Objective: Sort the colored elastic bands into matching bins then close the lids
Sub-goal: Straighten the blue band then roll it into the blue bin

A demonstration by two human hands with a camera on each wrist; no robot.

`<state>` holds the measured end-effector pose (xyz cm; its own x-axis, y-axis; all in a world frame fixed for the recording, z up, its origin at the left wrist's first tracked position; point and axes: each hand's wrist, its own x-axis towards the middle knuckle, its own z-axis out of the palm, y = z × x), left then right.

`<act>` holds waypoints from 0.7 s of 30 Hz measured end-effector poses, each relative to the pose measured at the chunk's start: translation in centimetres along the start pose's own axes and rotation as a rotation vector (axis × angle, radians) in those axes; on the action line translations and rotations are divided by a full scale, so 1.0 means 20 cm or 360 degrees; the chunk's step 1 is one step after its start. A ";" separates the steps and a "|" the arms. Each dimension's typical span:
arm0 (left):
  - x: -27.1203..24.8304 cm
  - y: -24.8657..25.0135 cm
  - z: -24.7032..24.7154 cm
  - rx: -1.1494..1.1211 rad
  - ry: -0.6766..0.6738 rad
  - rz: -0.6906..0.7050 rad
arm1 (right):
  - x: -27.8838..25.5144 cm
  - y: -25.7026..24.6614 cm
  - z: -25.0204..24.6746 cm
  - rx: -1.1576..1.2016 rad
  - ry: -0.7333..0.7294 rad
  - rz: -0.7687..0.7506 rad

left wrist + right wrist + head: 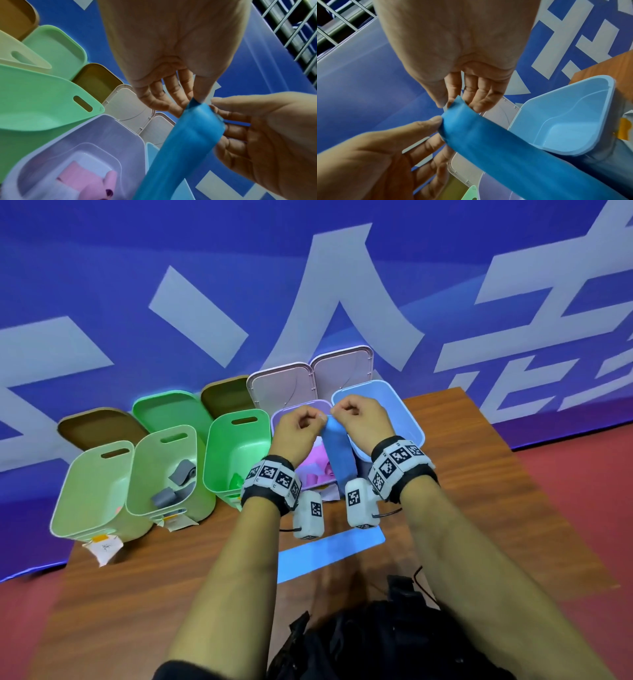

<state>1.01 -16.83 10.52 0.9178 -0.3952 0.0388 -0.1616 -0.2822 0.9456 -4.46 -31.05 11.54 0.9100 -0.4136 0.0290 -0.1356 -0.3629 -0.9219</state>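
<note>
A wide blue elastic band (337,453) hangs down between my two raised hands, over the gap between the purple bin (279,419) and the light blue bin (394,405). My left hand (308,419) pinches one top corner of it with thumb and forefinger. My right hand (349,412) pinches the other corner. In the left wrist view the blue band (188,142) runs from the pinch of my left hand (195,98) down past the purple bin (102,135). The right wrist view has the light blue bin (565,121) just beside the band (488,142); nothing shows inside it.
Five open bins stand in a row on the wooden table (479,508), their lids up behind them. Grey bands (181,472) lie in a pale green bin, pink bands (318,470) in the purple one. Another blue band (329,553) lies flat near me.
</note>
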 end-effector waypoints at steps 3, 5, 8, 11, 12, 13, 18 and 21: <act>-0.03 0.00 0.00 -0.0066 0.0040 0.0032 | -0.02 0.03 0.02 -0.0027 -0.0005 0.0003; -0.04 0.01 -0.01 -0.0098 0.0058 0.0045 | -0.03 0.04 0.02 0.0001 -0.0008 0.0018; -0.05 0.03 -0.02 -0.0138 0.0054 0.0044 | -0.03 0.02 0.03 0.0082 0.0015 0.0015; -0.04 0.07 -0.03 -0.0158 0.0039 0.0027 | -0.02 -0.01 0.03 0.0194 0.0070 -0.0032; -0.04 0.08 -0.03 -0.0157 0.0039 0.0033 | -0.02 -0.02 0.03 0.0224 0.0077 -0.0039; -0.04 0.09 -0.03 -0.0162 0.0045 0.0044 | -0.01 -0.03 0.03 0.0248 0.0076 -0.0040; -0.03 0.12 -0.05 -0.0190 0.0036 0.0077 | 0.00 -0.06 0.02 0.0325 0.0044 -0.0064; -0.01 0.12 -0.05 -0.0179 0.0027 0.0020 | -0.01 -0.07 0.01 0.0352 0.0006 -0.0080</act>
<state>0.78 -16.59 13.09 0.9222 -0.3828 0.0553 -0.1320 -0.1771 0.9753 -4.28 -30.32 12.80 0.9120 -0.4027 0.0778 -0.0007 -0.1911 -0.9816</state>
